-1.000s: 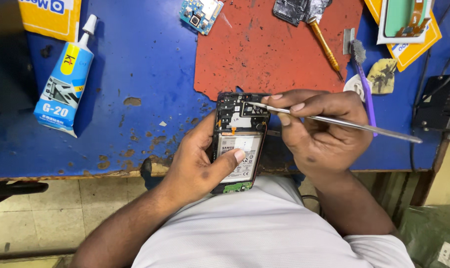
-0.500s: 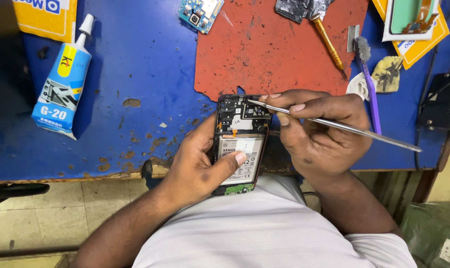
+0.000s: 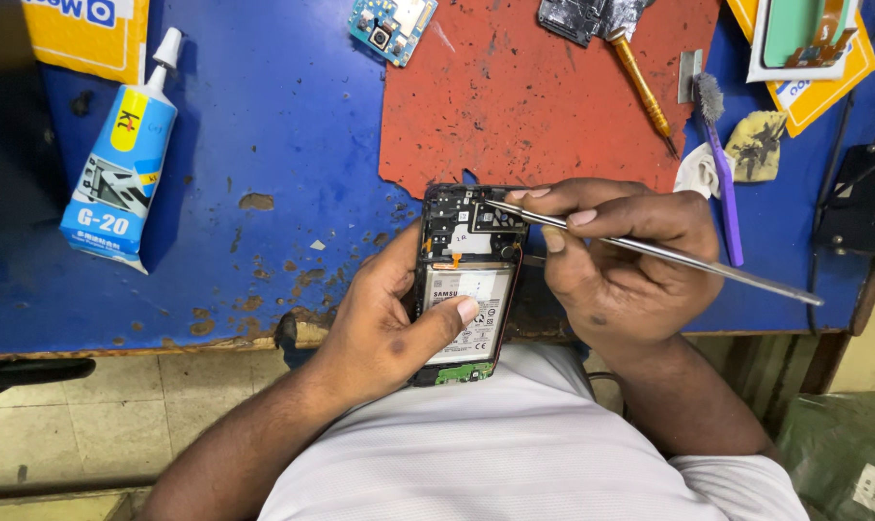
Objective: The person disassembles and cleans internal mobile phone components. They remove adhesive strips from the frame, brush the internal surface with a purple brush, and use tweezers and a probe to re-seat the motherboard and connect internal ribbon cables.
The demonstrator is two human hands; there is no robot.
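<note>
At table edge, 6 o'clock: left hand point(image 3: 384, 323) gripped opened black back-less phone point(image 3: 466, 280); right hand point(image 3: 621, 260) pinched thin steel tweezers point(image 3: 650, 249), tip at 12 o'clock board. Light pressure advisable; avoid battery.

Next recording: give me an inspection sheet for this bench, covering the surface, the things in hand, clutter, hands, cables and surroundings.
Surface: blue bench top, paint chipped and worn along the near edge; a scuffed red mat lies on it.
Things in hand: opened phone, back cover off, battery and boards exposed; thin metal tool, tip at the phone's upper part.
Clutter: glue tube, small circuit board, yellow-handled screwdriver, purple brush, yellow packets, dirty cloth scrap.
Hands: left hand cradles the phone, thumb on the battery; right hand has a grip on the tool.
Cables: dark leads at the right edge.
Surroundings: tiled floor, dark box at right.
</note>
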